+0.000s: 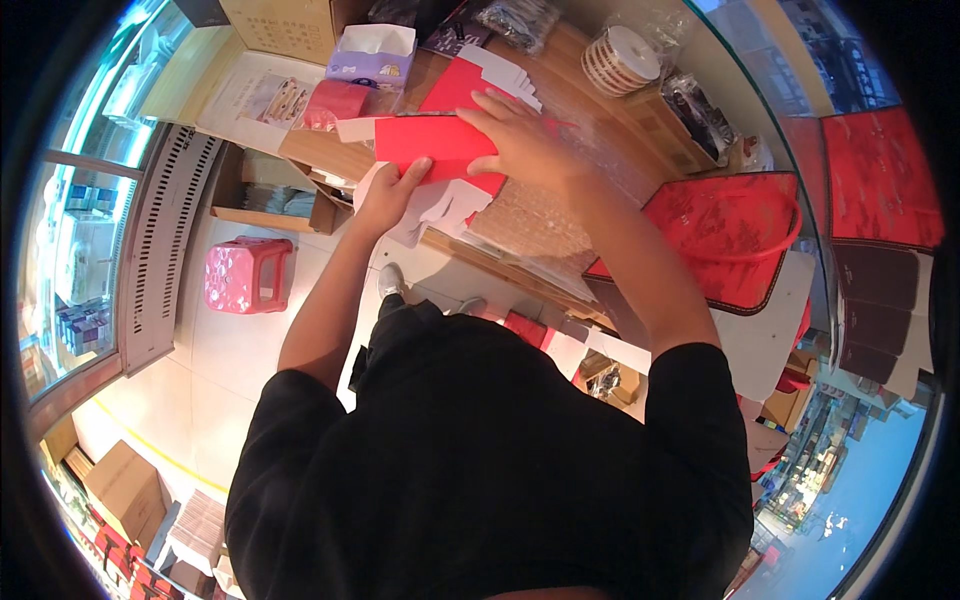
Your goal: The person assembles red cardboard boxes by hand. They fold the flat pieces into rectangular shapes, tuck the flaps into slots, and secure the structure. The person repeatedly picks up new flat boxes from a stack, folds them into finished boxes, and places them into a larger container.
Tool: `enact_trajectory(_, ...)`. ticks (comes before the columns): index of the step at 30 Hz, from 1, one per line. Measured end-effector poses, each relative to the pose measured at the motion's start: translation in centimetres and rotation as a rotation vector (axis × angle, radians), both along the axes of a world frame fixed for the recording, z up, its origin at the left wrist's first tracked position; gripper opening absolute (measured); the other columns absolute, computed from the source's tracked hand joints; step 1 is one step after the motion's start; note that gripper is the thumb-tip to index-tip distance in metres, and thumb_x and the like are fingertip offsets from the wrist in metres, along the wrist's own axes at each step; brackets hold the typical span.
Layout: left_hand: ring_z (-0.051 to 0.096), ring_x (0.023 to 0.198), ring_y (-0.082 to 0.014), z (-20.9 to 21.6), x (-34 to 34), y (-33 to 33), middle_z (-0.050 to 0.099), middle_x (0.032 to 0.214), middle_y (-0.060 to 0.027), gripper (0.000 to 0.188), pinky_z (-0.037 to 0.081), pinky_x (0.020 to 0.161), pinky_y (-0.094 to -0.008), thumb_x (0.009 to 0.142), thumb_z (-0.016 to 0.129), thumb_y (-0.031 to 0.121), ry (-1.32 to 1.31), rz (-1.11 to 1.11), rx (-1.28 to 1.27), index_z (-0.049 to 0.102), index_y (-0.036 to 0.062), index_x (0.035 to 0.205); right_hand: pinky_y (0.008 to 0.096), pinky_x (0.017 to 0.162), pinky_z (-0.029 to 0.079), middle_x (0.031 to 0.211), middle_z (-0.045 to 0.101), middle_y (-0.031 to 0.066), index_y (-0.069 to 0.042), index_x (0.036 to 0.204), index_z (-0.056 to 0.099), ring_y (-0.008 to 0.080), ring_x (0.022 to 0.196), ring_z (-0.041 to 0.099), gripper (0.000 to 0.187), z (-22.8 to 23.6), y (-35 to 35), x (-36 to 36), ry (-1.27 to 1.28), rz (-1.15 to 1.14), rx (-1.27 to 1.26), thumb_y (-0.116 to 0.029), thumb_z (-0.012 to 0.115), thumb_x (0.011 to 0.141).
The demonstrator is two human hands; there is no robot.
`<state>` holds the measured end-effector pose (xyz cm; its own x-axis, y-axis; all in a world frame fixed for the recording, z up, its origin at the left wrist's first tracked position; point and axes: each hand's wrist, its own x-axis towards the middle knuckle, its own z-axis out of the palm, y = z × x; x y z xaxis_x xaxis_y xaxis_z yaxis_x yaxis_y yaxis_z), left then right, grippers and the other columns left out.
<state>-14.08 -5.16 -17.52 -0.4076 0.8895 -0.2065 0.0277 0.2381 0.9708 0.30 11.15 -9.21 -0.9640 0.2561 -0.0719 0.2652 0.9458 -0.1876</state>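
Note:
My left hand [388, 193] grips the lower left side of a red carton [432, 143], its thumb lying on the red face. White flaps hang from the carton's near edge and another sticks out to the left, so it looks partly unfolded. Over its right side lies my right hand [525, 140], fingers stretched out and apart, the thumb near the red surface. Just behind it on the wooden table [610, 125] are more red flat pieces [462, 82] with white tabs.
A purple-and-white tissue box [372, 58] and a small red packet [335, 104] sit behind my left hand. At the far right are a white roll [620, 60] and a red tray [720, 235]. A pink stool [248, 275] stands on the floor beside an open cardboard box [270, 190].

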Motion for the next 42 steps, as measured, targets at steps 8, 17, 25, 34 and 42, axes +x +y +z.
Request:
enact_trajectory(8,0.055,0.068,-0.0114,-0.9,0.6,-0.5,0.062,0.071,-0.0055,0.043,0.044,0.064,-0.0287,0.089,0.058,0.038,0.056,0.006,0.046,0.063,-0.0046,0.087,0.037,0.094,0.041,0.126,0.051,0.0177,-0.006,0.13,0.042,0.0313,0.113,0.051,0.083,-0.2,2.7,-3.8,-0.414,-0.053,-0.309,-0.033,0.079,0.061)
enact_trajectory(17,0.048,0.112,-0.0239,3.7,0.0,1.0,0.049,0.121,-0.0146,0.051,0.039,0.094,-0.0341,0.082,0.067,0.019,0.353,0.375,0.502,0.043,0.0004,0.123,0.0323,0.086,0.047,0.108,0.062,0.0127,-0.003,0.121,0.049,0.0212,0.097,0.06,0.065,8.0,0.4,2.8,0.11,-0.438,-0.629,-0.025,0.077,0.067)
enact_trajectory(25,0.033,0.129,-0.0287,10.5,5.6,1.0,0.032,0.139,-0.0179,0.091,0.028,0.105,-0.0426,0.076,0.07,0.038,-0.263,-0.219,0.53,0.018,0.0013,0.14,0.0322,0.094,0.041,0.118,0.054,0.0065,-0.001,0.129,0.041,0.0166,0.109,0.052,0.066,4.2,-5.8,11.7,0.691,-0.519,-1.306,-0.014,0.072,0.072)
enact_trajectory(34,0.05,0.109,-0.0213,11.4,9.6,1.5,0.049,0.12,-0.0157,0.068,0.043,0.09,-0.0334,0.082,0.065,0.023,-0.242,-0.249,0.457,0.027,-0.0009,0.133,0.0345,0.098,0.037,0.129,0.043,0.0099,-0.002,0.138,0.023,0.0183,0.117,0.044,0.082,5.3,-9.3,14.5,1.066,-0.576,-1.228,-0.008,0.069,0.071)
enact_trajectory(42,0.051,0.107,-0.0215,13.7,11.5,1.5,0.049,0.118,-0.0162,0.061,0.043,0.09,-0.0336,0.083,0.062,0.016,0.04,-0.283,0.52,0.028,-0.002,0.13,0.0352,0.1,0.036,0.136,0.036,0.0141,-0.006,0.145,0.007,0.021,0.123,0.04,0.098,6.7,-10.4,16.5,1.161,-0.609,-0.901,-0.007,0.07,0.071)
